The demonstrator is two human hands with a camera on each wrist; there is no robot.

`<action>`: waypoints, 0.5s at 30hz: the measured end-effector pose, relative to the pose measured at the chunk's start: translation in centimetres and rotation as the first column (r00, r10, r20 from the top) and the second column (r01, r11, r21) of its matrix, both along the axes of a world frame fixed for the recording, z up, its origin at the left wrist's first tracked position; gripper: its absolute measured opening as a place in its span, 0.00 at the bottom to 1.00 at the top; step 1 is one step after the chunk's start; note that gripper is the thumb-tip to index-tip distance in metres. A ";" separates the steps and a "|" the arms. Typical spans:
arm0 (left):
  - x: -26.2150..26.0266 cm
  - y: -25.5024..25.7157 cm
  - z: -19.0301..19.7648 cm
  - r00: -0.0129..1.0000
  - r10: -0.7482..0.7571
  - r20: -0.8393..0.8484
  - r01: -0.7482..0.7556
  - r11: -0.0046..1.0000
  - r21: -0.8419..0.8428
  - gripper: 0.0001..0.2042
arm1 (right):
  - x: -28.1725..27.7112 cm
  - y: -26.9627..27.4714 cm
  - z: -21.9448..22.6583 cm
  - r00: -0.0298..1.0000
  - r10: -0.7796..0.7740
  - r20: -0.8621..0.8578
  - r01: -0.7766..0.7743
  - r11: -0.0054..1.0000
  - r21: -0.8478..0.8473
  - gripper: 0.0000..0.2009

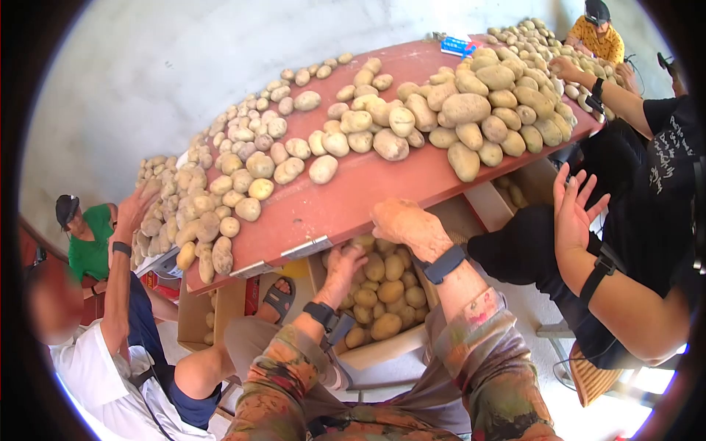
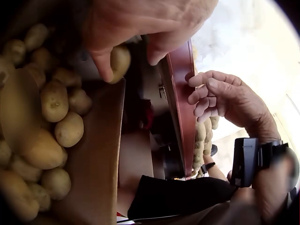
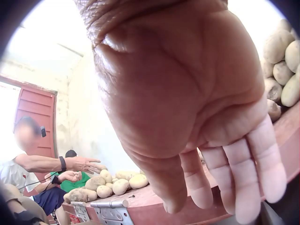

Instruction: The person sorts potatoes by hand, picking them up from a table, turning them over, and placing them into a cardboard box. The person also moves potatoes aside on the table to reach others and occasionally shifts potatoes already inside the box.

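My left hand (image 1: 344,268) is over the near left side of a cardboard box (image 1: 384,348) filled with potatoes (image 1: 388,292). In the left wrist view its fingers and thumb are spread apart, and a single potato (image 2: 121,63) shows beside one fingertip at the box rim. That potato does not fill the gap between the digits. My right hand (image 1: 412,224) hovers at the front edge of the red table (image 1: 346,197), above the box's far side. Seen in the right wrist view, its palm is bare and the fingers (image 3: 236,168) point down, nearly straight.
A large potato heap (image 1: 467,109) covers the table's right part; smaller potatoes (image 1: 239,180) spread over the left. Metal hinges (image 1: 307,247) line the front edge. People sit close on both sides, one in a white shirt (image 1: 95,378), another in black (image 1: 625,294). A second box (image 1: 197,323) stands lower left.
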State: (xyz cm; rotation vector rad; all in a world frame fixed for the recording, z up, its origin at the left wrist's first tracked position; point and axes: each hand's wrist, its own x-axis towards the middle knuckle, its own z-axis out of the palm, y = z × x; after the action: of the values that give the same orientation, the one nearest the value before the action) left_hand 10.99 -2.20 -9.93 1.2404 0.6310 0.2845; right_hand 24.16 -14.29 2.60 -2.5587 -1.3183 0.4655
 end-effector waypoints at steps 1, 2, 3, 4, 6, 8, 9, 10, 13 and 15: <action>-0.3 -0.3 -0.1 0.999 -0.008 0.031 0.008 1.000 0.026 0.21 | -0.1 -0.1 0.2 1.000 0.002 -0.004 -0.002 1.000 0.006 0.12; -0.8 -0.2 -0.2 0.992 -0.129 -0.014 0.130 0.991 0.032 0.20 | -0.1 -0.2 0.3 1.000 0.003 -0.009 -0.003 1.000 0.010 0.12; -1.3 -0.2 0.3 0.967 -0.249 -0.062 0.251 0.967 0.031 0.19 | -0.2 -0.3 0.3 1.000 0.002 -0.017 -0.002 1.000 0.013 0.13; -1.5 -0.1 0.8 0.924 -0.365 -0.112 0.370 0.929 0.024 0.18 | -0.3 -0.2 0.2 1.000 0.008 0.001 -0.008 1.000 0.018 0.13; -2.2 -0.5 3.1 0.817 -0.541 -0.199 0.569 0.814 0.121 0.15 | -0.2 -0.3 0.2 1.000 0.008 -0.004 -0.008 1.000 0.009 0.12; -2.6 -0.9 5.1 0.727 -0.631 -0.272 0.686 0.680 0.257 0.11 | -0.3 -0.3 0.6 1.000 0.005 -0.006 -0.006 1.000 -0.004 0.12; -2.6 -0.9 6.2 0.715 -0.644 -0.271 0.699 0.663 0.268 0.11 | -0.4 -0.3 0.7 1.000 0.004 -0.005 -0.004 1.000 -0.013 0.12; -2.4 -0.9 7.8 0.703 -0.658 -0.271 0.711 0.645 0.279 0.11 | -0.5 -0.3 0.9 1.000 0.003 -0.003 -0.003 1.000 -0.023 0.12; -1.9 0.0 11.8 0.742 -0.629 -0.230 0.665 0.651 0.365 0.10 | -0.6 -0.4 0.3 0.999 0.030 0.033 -0.032 0.998 0.050 0.12; -1.0 1.6 12.4 0.821 -0.543 -0.179 0.556 0.684 0.472 0.10 | -0.7 -0.4 0.5 1.000 0.019 0.018 -0.019 0.999 0.027 0.12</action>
State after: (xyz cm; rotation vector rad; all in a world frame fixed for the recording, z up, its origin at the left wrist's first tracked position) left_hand 10.04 -0.57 2.44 1.8891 0.1650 -0.0896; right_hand 23.51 -14.74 3.10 -2.5364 -1.3469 0.4259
